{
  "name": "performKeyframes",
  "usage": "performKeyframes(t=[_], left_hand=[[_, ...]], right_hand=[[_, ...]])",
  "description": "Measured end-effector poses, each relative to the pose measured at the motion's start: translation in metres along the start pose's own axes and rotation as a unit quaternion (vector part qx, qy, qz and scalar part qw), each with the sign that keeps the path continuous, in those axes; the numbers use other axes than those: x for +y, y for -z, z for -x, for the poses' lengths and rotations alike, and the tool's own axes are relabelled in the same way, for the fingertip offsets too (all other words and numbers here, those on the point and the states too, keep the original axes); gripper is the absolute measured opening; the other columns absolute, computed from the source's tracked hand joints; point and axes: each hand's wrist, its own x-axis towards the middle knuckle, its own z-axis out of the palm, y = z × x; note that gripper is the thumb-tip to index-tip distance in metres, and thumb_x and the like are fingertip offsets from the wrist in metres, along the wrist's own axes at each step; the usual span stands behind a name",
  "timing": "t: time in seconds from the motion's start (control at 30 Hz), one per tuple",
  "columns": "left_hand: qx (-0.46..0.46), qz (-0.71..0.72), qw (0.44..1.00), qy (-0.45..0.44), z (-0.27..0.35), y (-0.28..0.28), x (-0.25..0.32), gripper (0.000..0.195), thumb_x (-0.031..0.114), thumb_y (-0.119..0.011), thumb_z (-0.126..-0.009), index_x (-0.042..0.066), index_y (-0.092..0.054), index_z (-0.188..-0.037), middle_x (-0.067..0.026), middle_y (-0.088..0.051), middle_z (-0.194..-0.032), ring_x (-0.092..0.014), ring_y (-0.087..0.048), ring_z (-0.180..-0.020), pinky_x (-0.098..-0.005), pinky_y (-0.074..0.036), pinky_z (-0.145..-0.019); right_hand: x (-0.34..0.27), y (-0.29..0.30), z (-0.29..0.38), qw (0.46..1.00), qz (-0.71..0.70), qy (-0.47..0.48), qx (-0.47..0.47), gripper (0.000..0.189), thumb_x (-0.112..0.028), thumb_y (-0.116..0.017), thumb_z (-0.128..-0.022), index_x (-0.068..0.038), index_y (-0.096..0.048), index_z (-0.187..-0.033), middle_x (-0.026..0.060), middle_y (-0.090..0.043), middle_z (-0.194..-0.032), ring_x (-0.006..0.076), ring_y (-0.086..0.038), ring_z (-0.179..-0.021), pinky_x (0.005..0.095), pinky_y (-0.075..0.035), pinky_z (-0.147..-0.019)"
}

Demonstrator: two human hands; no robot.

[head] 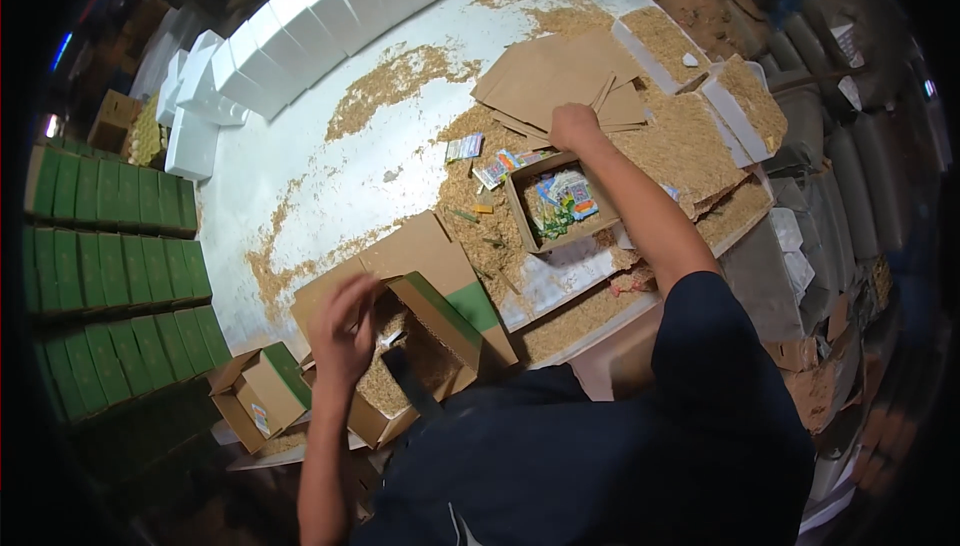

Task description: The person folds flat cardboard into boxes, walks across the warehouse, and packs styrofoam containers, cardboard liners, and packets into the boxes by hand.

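Observation:
My right hand (576,127) is at the near edge of a fanned stack of brown cardboard sheets (555,73), its fingers curled and partly hidden. Just below it lies a small open cardboard box (519,219) with colourful printed packets (564,201) inside. My left hand (345,328), blurred, is raised over the left side of a larger open cardboard carton (439,313) with a green band. Loose wood shavings (382,388) and a small white piece lie in that carton. More printed packets (464,147) rest on shavings beside the small box.
White foam boxes (277,50) line the table's far edge. Green-and-brown cartons (112,268) are stacked at left. A small open carton (262,396) stands at lower left. Shavings (690,141) are heaped at right near white foam troughs (649,58). Grey sacks (832,193) lie beyond the table's right edge.

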Motion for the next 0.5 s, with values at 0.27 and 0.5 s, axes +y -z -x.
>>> performKeyframes(t=[0.27, 0.5], left_hand=[[-0.269, -0.072, 0.960, -0.013, -0.183, -0.147, -0.085, 0.041, 0.017, -0.065, -0.083, 0.011, -0.063, -0.123, -0.0172, -0.063, -0.121, -0.036, -0.060, -0.109, -0.0433, -0.048, -0.095], [-0.207, -0.112, 0.972, -0.028, -0.225, -0.236, -0.121, 0.035, 0.018, -0.063, -0.079, 0.006, -0.063, -0.111, -0.0176, -0.063, -0.114, -0.039, -0.062, -0.100, -0.0440, -0.053, -0.085]], right_hand=[[0.030, 0.002, 0.005, 0.969, -0.096, 0.061, 0.218, 0.017, -0.016, -0.060, -0.082, -0.004, -0.072, -0.085, 0.0222, -0.068, -0.090, 0.0391, -0.066, -0.086, 0.0464, -0.052, -0.076], [0.038, -0.007, 0.011, 0.964, -0.140, 0.043, 0.220, 0.015, -0.016, -0.060, -0.084, -0.005, -0.070, -0.085, 0.0190, -0.067, -0.089, 0.0366, -0.064, -0.088, 0.0464, -0.050, -0.076]])
